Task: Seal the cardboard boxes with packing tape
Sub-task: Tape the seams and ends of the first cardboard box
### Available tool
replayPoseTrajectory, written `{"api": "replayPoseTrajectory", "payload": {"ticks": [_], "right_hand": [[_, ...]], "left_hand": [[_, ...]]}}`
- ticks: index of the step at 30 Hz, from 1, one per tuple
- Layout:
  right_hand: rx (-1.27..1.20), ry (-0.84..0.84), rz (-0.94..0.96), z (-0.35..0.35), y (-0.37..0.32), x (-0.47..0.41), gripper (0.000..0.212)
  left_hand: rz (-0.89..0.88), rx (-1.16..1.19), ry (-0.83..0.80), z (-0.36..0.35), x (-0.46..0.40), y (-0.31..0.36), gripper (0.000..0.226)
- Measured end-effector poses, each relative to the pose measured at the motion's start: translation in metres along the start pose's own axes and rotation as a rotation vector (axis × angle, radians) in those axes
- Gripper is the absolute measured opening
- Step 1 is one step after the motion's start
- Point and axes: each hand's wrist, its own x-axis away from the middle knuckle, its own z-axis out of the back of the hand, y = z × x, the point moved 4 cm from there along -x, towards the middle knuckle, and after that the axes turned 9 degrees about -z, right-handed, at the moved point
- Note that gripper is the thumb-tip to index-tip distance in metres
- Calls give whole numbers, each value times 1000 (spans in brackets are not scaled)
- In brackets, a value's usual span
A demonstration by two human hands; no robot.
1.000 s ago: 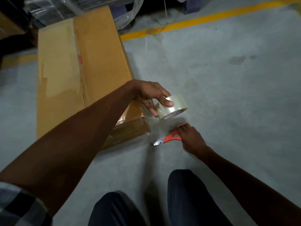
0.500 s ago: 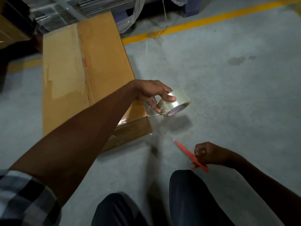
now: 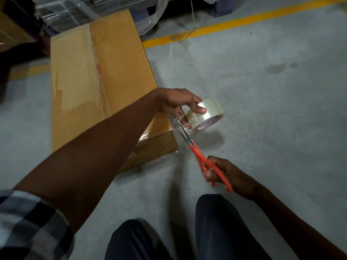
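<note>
At frame centre, the right hand (image 3: pixel 223 172) has raised orange scissors (image 3: pixel 199 156) to the stretched tape beside the left hand (image 3: pixel 178 102)-held tape roll (image 3: pixel 205 115), ready to cut the strip off the cardboard box (image 3: pixel 116 72).

A warehouse: bare concrete floor (image 3: pixel 262 128), yellow floor line (image 3: pixel 234 25), shrink-wrapped pallet goods (image 3: pixel 75 14).

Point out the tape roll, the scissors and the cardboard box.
tape roll (image 3: pixel 208 114), head view, on its clear outer winding.
scissors (image 3: pixel 201 161), head view, on the orange handle shank below the blades.
cardboard box (image 3: pixel 120 68), head view, on its top right flap.
</note>
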Motion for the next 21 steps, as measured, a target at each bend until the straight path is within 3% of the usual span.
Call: {"api": "replayPoseTrajectory", "payload": {"ticks": [1,3,10,16,21], "right_hand": [[10,39,32,0,-4,-2,83],[9,81,53,-1,-10,-2,94],[21,149,40,-13,-17,-10,63],[-24,235,37,-11,-12,-12,67],[13,311,41,-7,-7,-11,50]], "left_hand": [[-1,3,-1,-1,1,1,38],[-4,-5,-1,-1,1,2,40],[-28,-20,13,-2,1,4,44],[-6,-53,5,-2,1,3,37],[1,-46,22,-1,-1,2,40]]}}
